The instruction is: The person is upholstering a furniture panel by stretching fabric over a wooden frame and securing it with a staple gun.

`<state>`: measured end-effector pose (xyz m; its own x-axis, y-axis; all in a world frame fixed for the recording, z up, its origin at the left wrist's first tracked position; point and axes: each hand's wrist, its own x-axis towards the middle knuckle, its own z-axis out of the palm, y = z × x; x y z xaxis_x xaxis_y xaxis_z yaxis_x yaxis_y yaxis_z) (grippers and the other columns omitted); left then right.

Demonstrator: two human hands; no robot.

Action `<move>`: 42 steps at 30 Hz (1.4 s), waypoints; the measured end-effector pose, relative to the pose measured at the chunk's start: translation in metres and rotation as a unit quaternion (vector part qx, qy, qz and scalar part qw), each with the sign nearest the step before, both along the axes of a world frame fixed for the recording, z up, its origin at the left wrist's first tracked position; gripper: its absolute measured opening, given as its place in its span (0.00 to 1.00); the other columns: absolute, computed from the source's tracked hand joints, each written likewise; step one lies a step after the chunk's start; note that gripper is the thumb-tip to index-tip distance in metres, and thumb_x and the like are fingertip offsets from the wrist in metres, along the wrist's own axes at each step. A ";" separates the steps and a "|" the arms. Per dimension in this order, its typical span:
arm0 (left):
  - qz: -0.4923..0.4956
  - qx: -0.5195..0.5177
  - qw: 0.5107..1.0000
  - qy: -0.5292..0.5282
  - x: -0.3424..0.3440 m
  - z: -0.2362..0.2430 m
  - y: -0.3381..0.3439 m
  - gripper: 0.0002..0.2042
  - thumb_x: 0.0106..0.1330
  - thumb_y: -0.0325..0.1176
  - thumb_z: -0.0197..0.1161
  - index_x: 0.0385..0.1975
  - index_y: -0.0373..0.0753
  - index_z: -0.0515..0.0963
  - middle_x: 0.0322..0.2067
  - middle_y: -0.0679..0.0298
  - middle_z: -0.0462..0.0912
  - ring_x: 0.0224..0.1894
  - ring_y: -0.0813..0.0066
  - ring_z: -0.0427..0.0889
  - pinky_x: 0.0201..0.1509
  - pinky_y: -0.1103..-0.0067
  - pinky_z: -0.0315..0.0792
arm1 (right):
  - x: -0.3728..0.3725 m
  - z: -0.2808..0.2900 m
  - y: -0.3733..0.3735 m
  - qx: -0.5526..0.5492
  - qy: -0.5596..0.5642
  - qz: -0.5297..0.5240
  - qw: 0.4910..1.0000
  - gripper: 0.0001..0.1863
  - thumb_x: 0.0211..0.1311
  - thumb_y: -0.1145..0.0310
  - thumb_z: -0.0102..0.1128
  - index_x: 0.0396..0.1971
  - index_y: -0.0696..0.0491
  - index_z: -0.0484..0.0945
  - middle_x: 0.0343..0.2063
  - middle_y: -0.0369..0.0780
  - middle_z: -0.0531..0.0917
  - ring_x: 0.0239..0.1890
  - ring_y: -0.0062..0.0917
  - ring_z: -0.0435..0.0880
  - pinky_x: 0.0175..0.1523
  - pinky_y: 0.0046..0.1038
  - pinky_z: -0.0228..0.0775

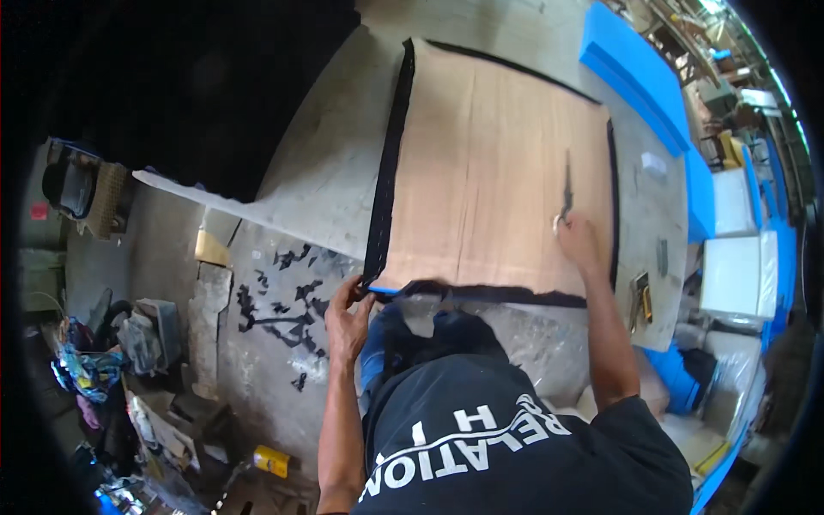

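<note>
A light plywood panel (489, 154) lies on the pale worktable (335, 172), with black fabric (384, 197) along its edges. My left hand (347, 322) has its fingers closed on the fabric at the near-left corner, where a narrow blue strip (384, 290) shows. My right hand (578, 242) grips dark scissors (566, 184) over the right part of the panel, blades pointing away from me. Right of the panel, on the table, lie a yellow-and-black tool (644, 300) and a small grey metal piece (662, 255).
Blue foam slabs (635, 81) sit at the back right, with wrapped white cushions (730, 275) beside the table. A large black sheet (197, 94) fills the back left. Black scraps (292, 318) litter the floor; cluttered bundles (94, 369) and a yellow container (271, 460) are at lower left.
</note>
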<state>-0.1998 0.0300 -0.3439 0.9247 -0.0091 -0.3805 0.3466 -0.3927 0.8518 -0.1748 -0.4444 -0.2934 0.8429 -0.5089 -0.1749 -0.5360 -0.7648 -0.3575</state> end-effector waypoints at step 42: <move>-0.382 -0.050 0.800 -0.460 0.100 -0.021 0.051 0.32 0.54 0.42 0.83 0.59 0.39 0.81 0.65 0.50 0.79 0.71 0.44 0.74 0.74 0.55 0.67 | -0.061 -0.036 0.330 0.045 -0.322 0.305 0.895 0.08 0.55 0.78 0.74 0.34 0.57 0.84 0.30 0.40 0.85 0.30 0.36 0.84 0.34 0.35 0.76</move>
